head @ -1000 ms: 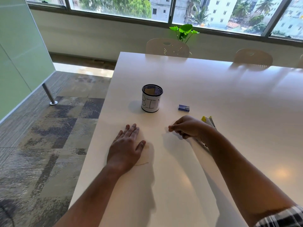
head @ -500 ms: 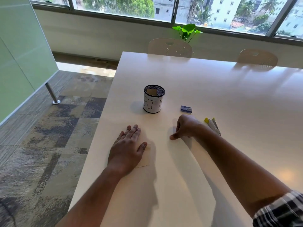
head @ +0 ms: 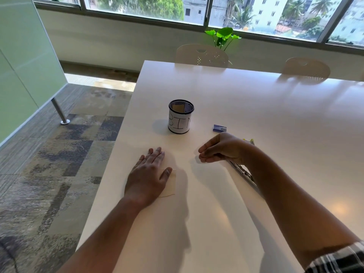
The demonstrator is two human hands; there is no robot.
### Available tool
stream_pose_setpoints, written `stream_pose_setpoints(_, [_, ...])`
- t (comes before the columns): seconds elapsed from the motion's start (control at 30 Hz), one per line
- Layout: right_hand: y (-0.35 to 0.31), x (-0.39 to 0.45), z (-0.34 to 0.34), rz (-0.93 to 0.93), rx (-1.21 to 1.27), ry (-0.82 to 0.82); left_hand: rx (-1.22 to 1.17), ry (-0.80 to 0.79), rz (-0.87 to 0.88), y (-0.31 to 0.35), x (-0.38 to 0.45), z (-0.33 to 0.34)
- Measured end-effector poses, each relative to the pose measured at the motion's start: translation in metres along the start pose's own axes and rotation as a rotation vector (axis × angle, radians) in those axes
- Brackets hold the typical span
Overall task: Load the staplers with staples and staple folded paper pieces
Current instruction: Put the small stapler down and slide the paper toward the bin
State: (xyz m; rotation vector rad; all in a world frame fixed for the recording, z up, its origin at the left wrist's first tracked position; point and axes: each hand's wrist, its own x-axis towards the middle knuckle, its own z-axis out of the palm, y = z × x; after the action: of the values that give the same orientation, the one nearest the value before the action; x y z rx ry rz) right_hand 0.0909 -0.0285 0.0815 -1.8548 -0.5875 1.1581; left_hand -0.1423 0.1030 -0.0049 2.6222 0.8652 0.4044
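Mesh cup [head: 180, 117] hand-lettered "BIN". Blue staple box [head: 219, 128]: print unreadable. Left hand [head: 149, 174] flat, pressing paper [head: 171, 184]. Right hand [head: 223, 148] loosely curled, grip contents unclear; stapler [head: 243, 171] beneath wrist.

Glossy smooth white table [head: 256, 115], black metal mesh cup [head: 181, 117], seemingly thin paper piece [head: 171, 184]

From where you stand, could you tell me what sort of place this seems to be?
Most likely an office meeting room. A long white table has matching chairs tucked in along its far side, carpet tiles cover the floor, and a wide band of windows looks out on other buildings.
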Motion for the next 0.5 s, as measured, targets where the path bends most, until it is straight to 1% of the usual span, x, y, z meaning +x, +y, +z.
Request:
stream_pose_setpoints(0.17, [0.004,0.006,0.004,-0.005,0.184,0.030,0.000,-0.002,-0.003,0.001,0.000,0.001])
stream_pose_setpoints(0.37, [-0.019,0.015,0.004,0.005,0.372,0.036,0.005,0.001,-0.002,0.001,0.000,0.001])
stream_pose_setpoints(0.43, [-0.030,0.016,0.004,0.004,0.416,0.030,0.006,0.003,-0.004,0.001,-0.001,0.001])
stream_pose_setpoints(0.5, [-0.040,0.016,0.003,-0.022,0.405,0.045,0.012,0.004,-0.004,0.002,-0.001,0.001])
